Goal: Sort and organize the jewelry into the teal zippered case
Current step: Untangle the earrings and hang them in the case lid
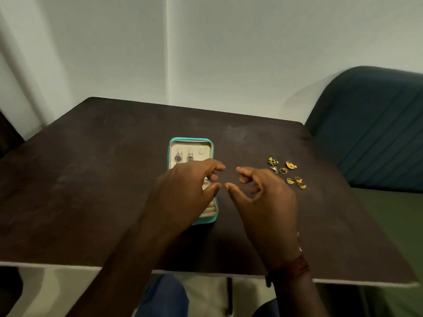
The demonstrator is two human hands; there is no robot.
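Note:
The teal zippered case lies open at the table's middle. Its cream lid panel carries two dark-stoned earrings side by side. The lower half with cream ring rolls is mostly hidden under my left hand. My right hand hovers just right of the case. Both hands have loosely curled fingers, and their thumb tips nearly touch. I see nothing held between the fingers of either hand. A cluster of several loose gold earrings and rings lies on the table to the right of my right hand.
The dark brown table stands against a pale wall. A dark teal upholstered chair stands at the table's right side. Blue-clad knees show below the near table edge.

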